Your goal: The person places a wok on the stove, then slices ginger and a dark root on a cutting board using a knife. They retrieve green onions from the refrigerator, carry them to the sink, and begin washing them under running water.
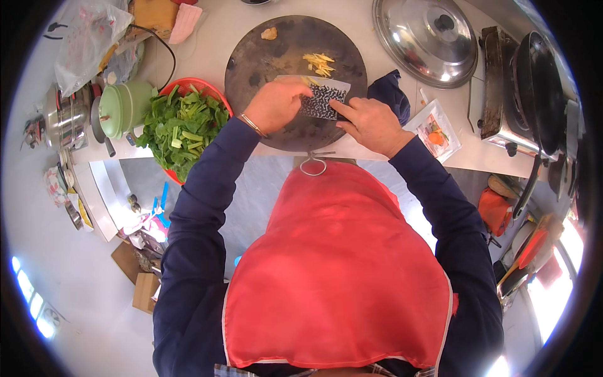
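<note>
My right hand grips the dark handle of a cleaver, its index finger stretched onto the blade. The cleaver's wide blade has a black-and-white speckled face and a plain pale edge band. It is over the round dark chopping board. My left hand is at the blade's left end with curled fingers; whether they hold anything is hidden. A few yellow slivers, perhaps ginger, lie by the blade's far edge. Just beyond is a small pile of yellow strips. A tan chunk rests near the board's far rim.
Left of the board, a red basket holds chopped leafy greens, beside a green lidded pot. To the right are a dark cloth, a printed packet, a steel lid and a stove with a black wok.
</note>
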A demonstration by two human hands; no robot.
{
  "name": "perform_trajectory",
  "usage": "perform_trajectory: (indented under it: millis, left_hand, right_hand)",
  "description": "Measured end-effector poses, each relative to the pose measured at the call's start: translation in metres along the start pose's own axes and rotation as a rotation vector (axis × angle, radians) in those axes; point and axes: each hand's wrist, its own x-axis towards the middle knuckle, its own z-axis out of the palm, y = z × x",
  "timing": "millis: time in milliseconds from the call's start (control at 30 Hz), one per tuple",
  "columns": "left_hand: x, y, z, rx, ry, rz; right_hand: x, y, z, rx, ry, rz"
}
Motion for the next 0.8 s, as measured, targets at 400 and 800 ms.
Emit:
perform_trajectory:
  millis: [400, 800]
  left_hand:
    - [0.033, -0.022, 0.016, 0.09, -0.101, 0.019]
    - [0.028, -0.002, 0.0, -0.004, -0.077, 0.058]
  right_hand:
    - [0.003, -0.008, -0.005, -0.135, -0.01, -0.045]
    - [0.002, -0.02, 0.006, -0.106, 0.018, -0.02]
